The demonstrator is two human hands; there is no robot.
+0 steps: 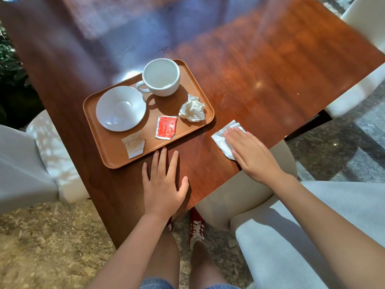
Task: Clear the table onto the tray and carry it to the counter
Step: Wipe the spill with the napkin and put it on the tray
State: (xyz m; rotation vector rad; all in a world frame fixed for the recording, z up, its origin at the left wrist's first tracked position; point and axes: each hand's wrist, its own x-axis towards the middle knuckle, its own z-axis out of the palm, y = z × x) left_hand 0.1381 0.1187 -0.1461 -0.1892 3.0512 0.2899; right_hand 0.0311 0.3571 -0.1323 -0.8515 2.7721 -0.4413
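Note:
A brown tray [116, 158] lies on the wooden table [270, 80]. On it stand a white cup [161, 78] and a white saucer [120, 108], with a crumpled napkin [192, 109], a red sachet [166, 127] and a torn white sachet [134, 143]. My left hand [163, 184] rests flat on the table just in front of the tray, fingers apart, holding nothing. My right hand [253, 154] presses flat on a folded white napkin [221, 140] lying on the table right of the tray, near the table's edge.
Pale upholstered chairs stand at the left [25, 167], at the lower right [291, 236] and at the far right [358, 86] of the table. A stone-patterned floor surrounds it. My legs and red shoes [196, 226] are below the near table edge.

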